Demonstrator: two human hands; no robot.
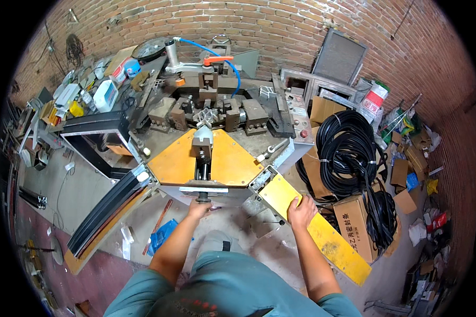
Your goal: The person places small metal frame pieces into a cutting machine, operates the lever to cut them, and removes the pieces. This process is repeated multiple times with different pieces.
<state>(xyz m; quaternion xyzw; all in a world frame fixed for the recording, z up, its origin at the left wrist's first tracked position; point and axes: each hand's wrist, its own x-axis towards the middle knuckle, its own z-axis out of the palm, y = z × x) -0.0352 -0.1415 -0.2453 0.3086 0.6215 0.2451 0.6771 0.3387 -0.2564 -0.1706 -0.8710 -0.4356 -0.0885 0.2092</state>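
Observation:
In front of me is a metal machine with orange-yellow top plates (237,161) and a screw spindle (202,169) in the slot between them. My left hand (198,210) is closed round a dark handle (203,197) at the machine's front edge. A yellow side arm (322,232) slants from the machine toward the lower right. My right hand (302,212) rests on this arm near its upper edge, thumb apart from the fingers. Metal clamp blocks (257,117) surround a small silver profile piece (205,116) at the machine's centre.
Dark strips (108,214) lie along the left side arm, below a black frame (98,124). Coiled black hose-like strips (349,153) and a cardboard box (351,222) stand at the right. A red-handled lever (217,60) and blue air tube (237,74) are at the back, before a brick wall.

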